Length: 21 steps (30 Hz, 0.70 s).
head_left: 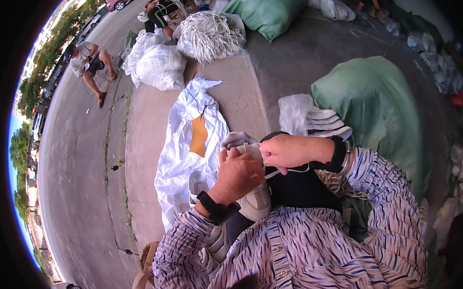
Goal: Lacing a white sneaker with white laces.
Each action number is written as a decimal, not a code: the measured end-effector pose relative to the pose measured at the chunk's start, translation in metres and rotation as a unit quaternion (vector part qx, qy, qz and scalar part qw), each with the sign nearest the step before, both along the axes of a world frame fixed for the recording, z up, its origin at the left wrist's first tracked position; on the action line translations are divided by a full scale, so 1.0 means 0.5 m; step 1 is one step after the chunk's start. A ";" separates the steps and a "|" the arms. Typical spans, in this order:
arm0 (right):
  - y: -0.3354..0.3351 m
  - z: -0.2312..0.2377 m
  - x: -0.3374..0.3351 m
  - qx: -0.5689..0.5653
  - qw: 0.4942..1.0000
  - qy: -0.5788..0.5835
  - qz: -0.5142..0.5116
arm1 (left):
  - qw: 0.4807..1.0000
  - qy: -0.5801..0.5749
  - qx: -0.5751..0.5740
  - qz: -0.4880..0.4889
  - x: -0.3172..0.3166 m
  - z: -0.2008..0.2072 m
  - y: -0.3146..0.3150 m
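Observation:
A pale beige-and-white sneaker (256, 203) rests on my lap, its rounded end toward me and its padded opening pointing away. My left hand (236, 176) is closed over the shoe's upper, its fingers curled and partly hiding the middle. Just right of the shoe, my right hand (287, 150) pinches a thin white shoelace (299, 170), whose loose part loops below the fingers. The pinch itself is partly hidden. More pale shoes (197, 183) lie left of my left wrist, on a crinkled white plastic sheet (173, 146).
An orange flat piece (197, 137) lies on the sheet. To the right stand a large green sack (380, 103) and a clear bag (294, 114) beside stacked white pieces (326, 123). Farther off are white bags (160, 68), a heap of white laces (210, 38) and a seated person (90, 63).

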State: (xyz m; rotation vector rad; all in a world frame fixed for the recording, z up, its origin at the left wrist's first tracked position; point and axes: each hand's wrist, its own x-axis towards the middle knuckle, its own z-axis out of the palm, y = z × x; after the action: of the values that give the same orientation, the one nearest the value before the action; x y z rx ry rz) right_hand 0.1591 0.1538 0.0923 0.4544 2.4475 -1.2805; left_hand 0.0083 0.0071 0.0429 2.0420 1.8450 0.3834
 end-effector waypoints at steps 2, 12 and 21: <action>0.007 0.055 0.010 -0.280 0.942 0.130 -0.128 | 1.000 -0.011 -0.006 0.027 0.012 0.000 0.003; 0.035 0.288 0.209 -0.474 0.654 0.588 -0.043 | 0.995 -0.033 0.097 0.016 -0.066 0.038 -0.005; 0.042 0.034 0.098 0.277 0.881 0.316 -0.220 | 0.997 -0.034 0.070 -0.031 -0.131 0.042 -0.045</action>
State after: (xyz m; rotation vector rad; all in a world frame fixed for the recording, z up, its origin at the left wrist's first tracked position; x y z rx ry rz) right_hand 0.2081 0.1749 0.1094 0.8967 3.4410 -0.9408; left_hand -0.0574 -0.0152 0.0640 2.1441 1.7557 0.5719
